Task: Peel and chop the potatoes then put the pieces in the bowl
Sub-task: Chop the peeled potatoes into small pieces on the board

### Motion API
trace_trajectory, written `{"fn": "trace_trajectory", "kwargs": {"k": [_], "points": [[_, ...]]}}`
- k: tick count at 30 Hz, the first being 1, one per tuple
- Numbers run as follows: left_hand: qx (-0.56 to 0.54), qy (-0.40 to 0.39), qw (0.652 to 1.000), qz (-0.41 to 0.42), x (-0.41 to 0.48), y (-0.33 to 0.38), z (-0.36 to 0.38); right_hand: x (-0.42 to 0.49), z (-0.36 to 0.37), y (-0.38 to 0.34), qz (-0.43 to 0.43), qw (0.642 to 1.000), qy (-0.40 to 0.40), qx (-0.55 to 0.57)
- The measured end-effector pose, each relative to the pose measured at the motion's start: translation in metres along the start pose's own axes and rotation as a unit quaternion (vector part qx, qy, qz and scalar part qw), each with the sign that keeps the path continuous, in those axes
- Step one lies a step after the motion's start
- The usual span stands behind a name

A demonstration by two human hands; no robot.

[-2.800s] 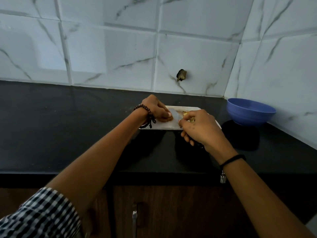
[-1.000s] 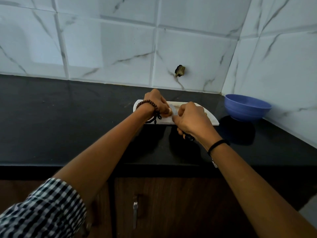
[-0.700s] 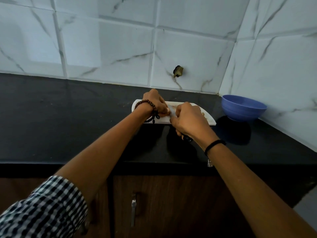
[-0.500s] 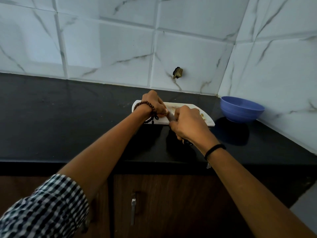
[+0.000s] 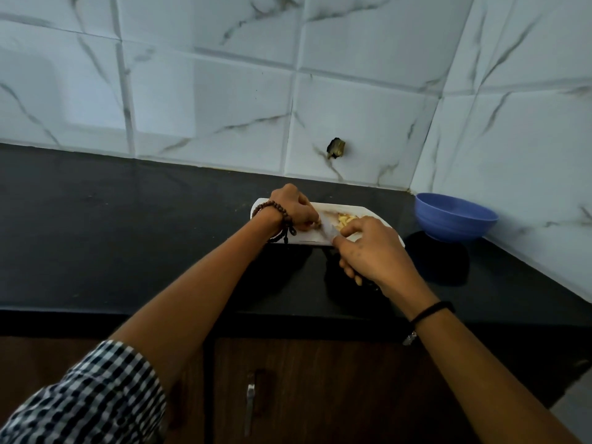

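Observation:
A white cutting board lies on the black counter. My left hand curls over a piece of potato at the board's left part and mostly hides it. My right hand grips a knife whose blade slants across the board between the two hands. Yellow chopped potato pieces lie in a small heap just beyond my right hand's fingers. The blue bowl stands to the right of the board, near the wall corner; I cannot see what is inside it.
The black counter stretches far to the left. White marble tiles form the wall behind and to the right, with a small dark fitting sticking out. Below the counter edge are wooden cabinet doors with a metal handle.
My right hand has shifted a little to the right with the knife, uncovering the yellow pieces on the board. My left hand stays on the potato. The view has tilted slightly.

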State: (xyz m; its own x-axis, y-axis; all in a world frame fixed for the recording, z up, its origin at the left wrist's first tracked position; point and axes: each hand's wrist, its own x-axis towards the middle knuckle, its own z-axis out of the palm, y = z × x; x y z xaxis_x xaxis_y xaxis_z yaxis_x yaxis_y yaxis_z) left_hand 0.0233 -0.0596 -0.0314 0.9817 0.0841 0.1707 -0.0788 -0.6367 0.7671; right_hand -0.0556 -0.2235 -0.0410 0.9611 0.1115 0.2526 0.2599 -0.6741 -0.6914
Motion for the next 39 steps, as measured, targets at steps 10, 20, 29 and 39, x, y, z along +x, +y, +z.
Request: {"fn": "trace_trajectory", "kwargs": {"k": [10, 20, 29, 39], "points": [[0.004, 0.020, 1.000, 0.009, 0.001, -0.004, 0.003, -0.004, -0.005, 0.013, 0.036, 0.995, 0.026, 0.089], [0.102, 0.019, 0.988, 0.110, -0.003, -0.003, 0.006, -0.004, -0.003, 0.018, 0.028, 0.991, 0.036, 0.125], [0.100, -0.016, 0.983, 0.151, -0.002, -0.006, 0.001, 0.000, -0.002, 0.019, 0.020, 0.995, 0.046, 0.090], [0.148, 0.011, 0.981, 0.125, 0.001, -0.007, 0.000, 0.070, 0.005, -0.004, -0.019, 0.998, 0.058, 0.008]]}}
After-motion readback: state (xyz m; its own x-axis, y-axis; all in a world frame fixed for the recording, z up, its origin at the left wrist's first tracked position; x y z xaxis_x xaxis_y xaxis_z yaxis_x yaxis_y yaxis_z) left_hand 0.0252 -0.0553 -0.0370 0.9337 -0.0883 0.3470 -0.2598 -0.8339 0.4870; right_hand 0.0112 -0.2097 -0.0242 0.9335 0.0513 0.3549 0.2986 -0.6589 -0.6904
